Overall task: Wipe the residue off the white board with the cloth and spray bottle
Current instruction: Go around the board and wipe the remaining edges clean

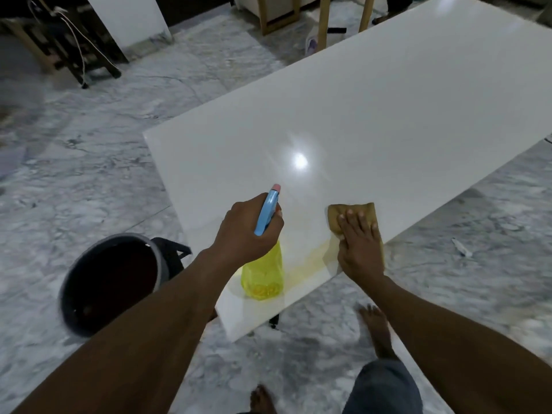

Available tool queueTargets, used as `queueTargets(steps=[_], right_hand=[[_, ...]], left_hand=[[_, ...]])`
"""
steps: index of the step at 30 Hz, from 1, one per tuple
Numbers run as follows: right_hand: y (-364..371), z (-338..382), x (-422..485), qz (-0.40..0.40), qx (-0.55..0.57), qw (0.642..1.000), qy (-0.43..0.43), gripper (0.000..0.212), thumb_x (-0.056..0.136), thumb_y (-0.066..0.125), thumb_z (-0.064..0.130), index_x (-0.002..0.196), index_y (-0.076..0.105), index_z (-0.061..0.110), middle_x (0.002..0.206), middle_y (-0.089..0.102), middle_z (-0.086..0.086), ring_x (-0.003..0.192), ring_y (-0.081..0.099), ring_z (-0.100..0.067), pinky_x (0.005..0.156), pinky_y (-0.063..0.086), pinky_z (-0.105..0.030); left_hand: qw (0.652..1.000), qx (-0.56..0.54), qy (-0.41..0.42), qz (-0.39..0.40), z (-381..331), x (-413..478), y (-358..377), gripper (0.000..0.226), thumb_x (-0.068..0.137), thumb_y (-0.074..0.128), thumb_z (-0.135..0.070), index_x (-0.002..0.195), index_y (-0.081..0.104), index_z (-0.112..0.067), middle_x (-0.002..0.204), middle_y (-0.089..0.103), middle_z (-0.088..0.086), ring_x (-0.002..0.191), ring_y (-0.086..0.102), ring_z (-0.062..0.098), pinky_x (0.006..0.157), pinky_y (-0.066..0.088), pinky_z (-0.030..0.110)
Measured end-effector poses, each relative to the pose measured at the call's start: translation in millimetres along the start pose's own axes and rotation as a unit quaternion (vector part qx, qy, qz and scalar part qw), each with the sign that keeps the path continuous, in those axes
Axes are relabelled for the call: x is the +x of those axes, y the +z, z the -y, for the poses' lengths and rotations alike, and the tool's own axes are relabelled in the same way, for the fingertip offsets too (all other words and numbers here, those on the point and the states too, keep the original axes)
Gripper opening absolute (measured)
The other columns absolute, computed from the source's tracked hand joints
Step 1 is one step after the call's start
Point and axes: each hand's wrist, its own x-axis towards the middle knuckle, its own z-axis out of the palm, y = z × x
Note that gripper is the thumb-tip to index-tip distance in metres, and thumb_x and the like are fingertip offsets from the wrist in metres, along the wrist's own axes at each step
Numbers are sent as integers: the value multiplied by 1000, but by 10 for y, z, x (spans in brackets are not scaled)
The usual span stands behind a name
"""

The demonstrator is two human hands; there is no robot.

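A large glossy white board (373, 115) lies flat and runs from the near centre to the far right. My left hand (248, 228) grips a spray bottle (263, 273) with a yellow body and a blue head, held upright over the board's near corner. My right hand (358, 243) presses flat, fingers spread, on a tan cloth (352, 212) near the board's near edge. A faint yellowish smear (310, 258) lies on the board between the bottle and the cloth.
A dark bucket (110, 282) stands on the marble floor (74, 174) to the left of the board's corner. My bare feet (376, 330) are under the near edge. Wooden furniture legs (324, 22) and a dark stool (74, 49) stand at the back.
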Motion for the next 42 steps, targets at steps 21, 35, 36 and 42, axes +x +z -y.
queueTargets(steps=[21,35,36,42], right_hand=[[47,2543,-1344,111,480,854,171,34,96,42,7,115,67,18,112,72,-12,94,69,-20,81,54,-26],[-1955,128,-418,72,848,408,330,55,93,52,42,129,62,3,134,59,-23,123,57,-37,109,40,-49],[-2098,-125,-329,70,849,411,324,55,92,54,44,128,63,2,133,60,-22,121,59,-37,109,41,-48],[-2972,-1397,170,36,825,471,311,38,94,55,30,113,71,1,119,69,-19,103,69,-31,96,53,-44]], left_hand=[[998,-11,-64,-17,1225,-1466,-935,23,100,62,-27,78,55,-27,61,56,-4,54,54,15,54,40,33],[958,116,130,226,-928,53,350,20,98,60,-32,82,56,-23,70,55,-8,59,48,15,57,36,30],[954,121,143,233,-1159,202,521,21,99,60,-33,80,53,-26,69,54,-8,58,47,14,57,36,29],[933,150,207,253,-2495,964,1404,29,98,57,-34,73,42,-33,70,51,-8,60,47,13,60,38,32]])
